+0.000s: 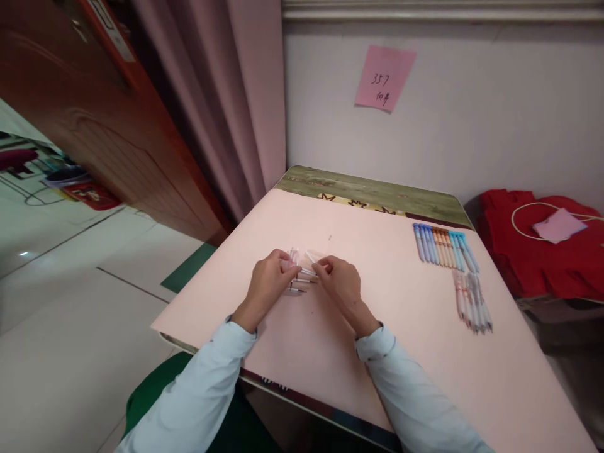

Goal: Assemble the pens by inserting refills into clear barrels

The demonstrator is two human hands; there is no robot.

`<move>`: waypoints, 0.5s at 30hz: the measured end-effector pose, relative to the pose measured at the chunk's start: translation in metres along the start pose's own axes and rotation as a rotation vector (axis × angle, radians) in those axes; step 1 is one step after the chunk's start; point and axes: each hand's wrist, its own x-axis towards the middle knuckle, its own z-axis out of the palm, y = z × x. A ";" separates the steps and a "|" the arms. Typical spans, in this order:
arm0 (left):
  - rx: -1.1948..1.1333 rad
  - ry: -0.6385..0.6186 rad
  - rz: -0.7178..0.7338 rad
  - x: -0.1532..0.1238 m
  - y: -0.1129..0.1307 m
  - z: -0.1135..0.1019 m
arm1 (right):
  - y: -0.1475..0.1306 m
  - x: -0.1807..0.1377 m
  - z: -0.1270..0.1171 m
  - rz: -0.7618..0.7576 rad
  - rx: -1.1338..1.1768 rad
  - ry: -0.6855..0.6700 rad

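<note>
My left hand (pixel 271 280) is closed in a pinch over the near-middle part of the table. Close beside it on the right, my right hand (pixel 340 282) also pinches, with its fingertips at one end of a thin white pen refill (pixel 307 271). That refill spans the short gap between both sets of fingertips. Under and beside my left fingers lie several more slim white refills with dark tips (pixel 297 290). Behind the fingertips are clear pen parts (pixel 294 254), partly hidden by my left hand and too small to make out fully.
On the right of the pink-covered table (pixel 401 352) lies a row of blue, brown and light-blue pens (pixel 443 246). Nearer sits a bunch of clear-and-white pens (pixel 472 303). Red cloth (pixel 500 251) is beyond the right edge; a curtain (pixel 255 94) and wooden door (pixel 117 119) stand left.
</note>
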 end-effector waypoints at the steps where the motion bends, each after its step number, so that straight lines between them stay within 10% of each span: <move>1: 0.049 0.022 0.026 -0.001 0.001 0.003 | -0.001 -0.002 0.005 -0.023 0.037 -0.008; 7: 0.007 0.110 0.028 -0.004 -0.001 0.012 | 0.009 0.007 0.004 -0.152 0.209 0.018; 15: 0.282 0.003 0.079 -0.007 0.002 0.006 | 0.065 -0.017 -0.084 0.070 0.087 0.196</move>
